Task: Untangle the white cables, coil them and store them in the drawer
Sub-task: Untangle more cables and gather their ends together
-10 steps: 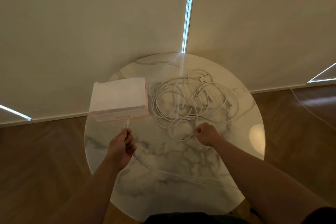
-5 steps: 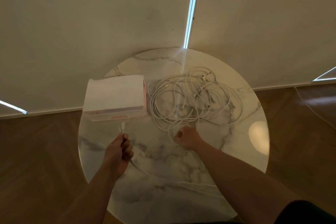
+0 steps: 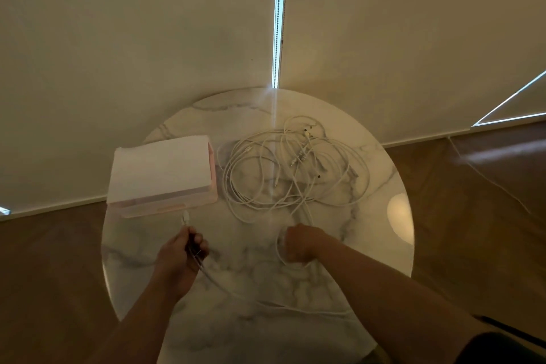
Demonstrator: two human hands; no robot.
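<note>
Two hands at work, both closed round cable. By the box, the left hand [image 3: 180, 257] grips one white cable [image 3: 212, 281] just under its plug [image 3: 186, 217]. The plug pokes out of the top of the fist, just short of the drawer box [image 3: 161, 174] front. This cable trails out below the fist, sweeps along the near side of the round marble table [image 3: 375, 248] and goes under the right forearm, lost there. At the near edge of the tangle of white cables [image 3: 295, 171] the right hand [image 3: 298, 247] is fisted on a loop [image 3: 278, 248] that curls round its left side; the fingers face away, so which strand it is can't be read. The tangle lies loose on the table's right half, just beside the box. Several plugs show in it, count unclear. The box is white on top and pinkish in front, on the left half; drawer pushed in or ajar, can't tell in this dim light. The near table edge is cut off by the arms and the frame bottom. Closed roller blinds [image 3: 118, 38] hang behind, with a bright slit [image 3: 279, 18] between them
</note>
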